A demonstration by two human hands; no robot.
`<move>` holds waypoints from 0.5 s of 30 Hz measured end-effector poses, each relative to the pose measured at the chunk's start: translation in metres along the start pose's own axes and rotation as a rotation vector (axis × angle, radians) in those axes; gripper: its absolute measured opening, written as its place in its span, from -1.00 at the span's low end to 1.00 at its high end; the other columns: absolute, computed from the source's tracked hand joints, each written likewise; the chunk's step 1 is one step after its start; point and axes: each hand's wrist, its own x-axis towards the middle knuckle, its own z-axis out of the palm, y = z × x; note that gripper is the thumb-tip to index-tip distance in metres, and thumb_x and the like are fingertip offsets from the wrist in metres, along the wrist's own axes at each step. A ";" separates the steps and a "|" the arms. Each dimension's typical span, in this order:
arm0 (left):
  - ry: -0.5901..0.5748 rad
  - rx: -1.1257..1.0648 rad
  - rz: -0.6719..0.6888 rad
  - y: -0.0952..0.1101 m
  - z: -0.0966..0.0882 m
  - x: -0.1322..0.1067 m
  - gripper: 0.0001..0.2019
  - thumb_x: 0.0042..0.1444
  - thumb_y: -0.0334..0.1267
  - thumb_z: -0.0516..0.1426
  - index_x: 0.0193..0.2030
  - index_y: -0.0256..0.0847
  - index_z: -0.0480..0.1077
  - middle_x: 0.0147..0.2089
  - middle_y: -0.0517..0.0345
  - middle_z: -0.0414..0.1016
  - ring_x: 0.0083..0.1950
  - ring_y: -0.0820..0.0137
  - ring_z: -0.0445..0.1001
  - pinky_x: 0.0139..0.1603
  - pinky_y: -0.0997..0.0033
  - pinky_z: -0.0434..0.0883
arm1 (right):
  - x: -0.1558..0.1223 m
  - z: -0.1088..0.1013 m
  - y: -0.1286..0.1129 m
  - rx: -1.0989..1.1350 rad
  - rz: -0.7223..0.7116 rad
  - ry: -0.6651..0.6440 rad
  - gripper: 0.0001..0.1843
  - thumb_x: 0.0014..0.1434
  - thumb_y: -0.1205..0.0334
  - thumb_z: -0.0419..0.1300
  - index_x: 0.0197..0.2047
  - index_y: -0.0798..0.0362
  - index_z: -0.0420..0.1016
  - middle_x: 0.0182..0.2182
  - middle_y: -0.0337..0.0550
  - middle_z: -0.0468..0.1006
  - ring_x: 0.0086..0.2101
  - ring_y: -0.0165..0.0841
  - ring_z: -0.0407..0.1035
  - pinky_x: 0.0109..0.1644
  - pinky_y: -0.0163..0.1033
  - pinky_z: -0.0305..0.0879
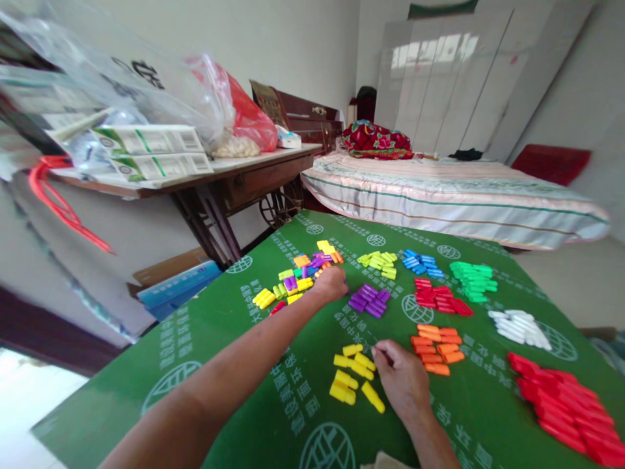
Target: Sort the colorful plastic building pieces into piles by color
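Observation:
My left hand [332, 283] reaches out over the green table [234, 365] to a mixed heap of small plastic caps [297, 277]; its fingers curl down among the pieces, and what they hold is hidden. My right hand [403, 381] rests near the front, fingers pinched together beside a group of yellow caps [354, 378]. Sorted piles lie around: purple [370, 299], orange [436, 348], lime [378, 260], blue [420, 262], green [472, 279], red [442, 298], white [520, 327] and a larger red pile [569, 407] at the right.
A wooden sewing-machine table [254, 172] stands to the left, loaded with boxes and plastic bags. A bed [439, 195] with a striped cover lies behind the green table. Cardboard and a blue box sit on the floor at the left.

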 end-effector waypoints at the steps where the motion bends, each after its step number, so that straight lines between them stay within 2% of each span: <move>1: 0.008 -0.017 -0.017 0.002 0.000 0.004 -0.82 -0.06 -0.27 0.10 -0.38 -0.26 0.51 -0.37 0.03 0.51 -0.25 0.27 0.47 -0.27 0.40 0.38 | 0.000 0.000 0.000 0.002 0.000 -0.004 -0.70 0.17 0.05 -0.01 -0.36 -0.07 0.52 -0.55 -0.29 0.56 -0.49 -0.37 0.43 -0.45 -0.34 0.12; 8: 0.041 -0.150 -0.073 0.011 0.006 0.022 -0.79 -0.03 -0.17 0.14 -0.33 -0.23 0.51 -0.41 0.16 0.50 -0.34 0.40 0.42 -0.34 0.49 0.35 | 0.000 0.001 0.001 0.011 0.002 0.009 -0.71 0.17 0.06 0.00 -0.37 -0.08 0.51 -0.55 -0.28 0.56 -0.49 -0.37 0.43 -0.45 -0.35 0.13; 11: 0.055 -0.176 -0.079 0.007 0.006 0.022 -0.78 -0.05 -0.16 0.15 -0.31 -0.23 0.51 -0.39 0.18 0.51 -0.35 0.42 0.41 -0.37 0.51 0.33 | 0.000 0.001 0.001 0.012 0.003 0.007 -0.72 0.17 0.06 0.00 -0.36 -0.09 0.52 -0.55 -0.29 0.56 -0.50 -0.38 0.42 -0.45 -0.36 0.13; 15: 0.058 -0.175 -0.073 -0.004 0.007 0.015 -0.79 -0.04 -0.16 0.14 -0.39 -0.25 0.52 -0.44 0.17 0.51 -0.38 0.42 0.41 -0.40 0.50 0.30 | 0.001 0.002 0.002 0.001 -0.012 0.009 -0.71 0.18 0.06 0.00 -0.36 -0.07 0.52 -0.55 -0.28 0.56 -0.50 -0.38 0.43 -0.45 -0.35 0.12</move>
